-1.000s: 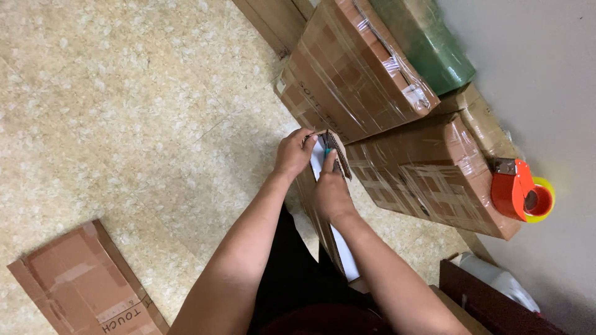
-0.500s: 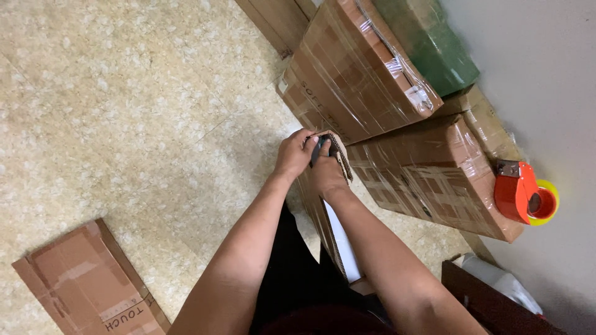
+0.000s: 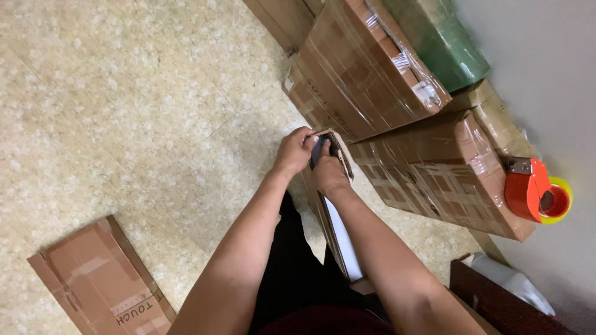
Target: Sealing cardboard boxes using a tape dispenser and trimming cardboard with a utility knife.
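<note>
At the centre of the frame both hands meet at the top end of a narrow cardboard box (image 3: 332, 217) that stands on edge between the person's legs. The left hand (image 3: 293, 152) is curled closed, pinching the flap at the box's upper corner. The right hand (image 3: 329, 174) is folded around a small dark object (image 3: 318, 151) pressed against that flap; what the object is cannot be told.

The box looks unsteady on its thin edge: if either grip loosens it could tip toward the wrapped parcels. The fingers sit close together, so a slip of the dark object could catch the left fingertips.

Upper centre, a long brown parcel (image 3: 366, 68) in clear film leans beside a green wrapped bundle (image 3: 444, 43). Right of centre lies a second film-wrapped brown parcel (image 3: 444, 170), with a red and yellow tape dispenser (image 3: 537, 195) at its far end. At the lower left a flattened carton (image 3: 99, 279) with tape strips rests on the speckled floor (image 3: 124, 93).
</note>
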